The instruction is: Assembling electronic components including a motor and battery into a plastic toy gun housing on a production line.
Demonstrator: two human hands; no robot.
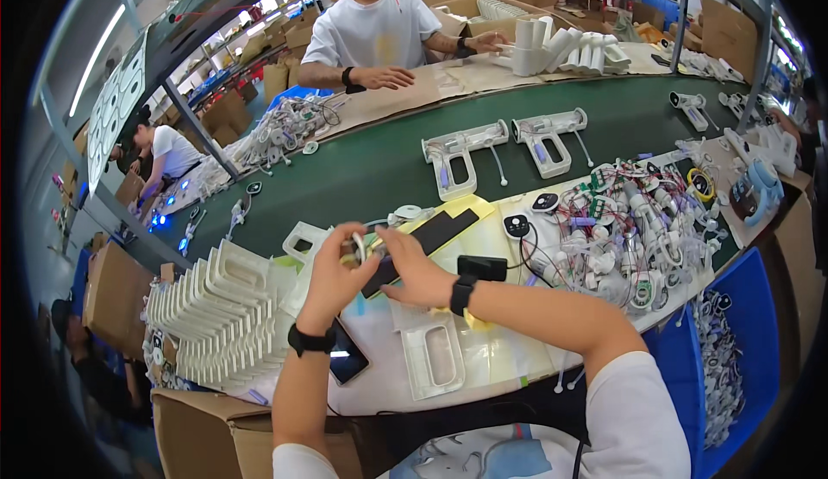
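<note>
My left hand (332, 276) is raised over the bench with its fingers curled round a small white ring-like part (359, 248). Close beside it, my right hand (416, 270) has bent fingers at the same spot; what lies between them is mostly hidden. Below the hands, a white plastic housing half (431, 354) with a handle loop lies on the bench. Another pale housing (304, 242) shows behind my left hand. A dark foam strip (444, 231) rests on yellow paper beyond my right hand. Near my right wrist is a small black box (482, 268).
White housings (224, 306) stand in a long row at the left. Wired parts (630, 229) are heaped at the right, above a blue bin (750, 341). Two assembled housings lie on the green conveyor (362, 156). A dark phone (347, 354) lies near my left wrist. A co-worker (373, 31) stands across.
</note>
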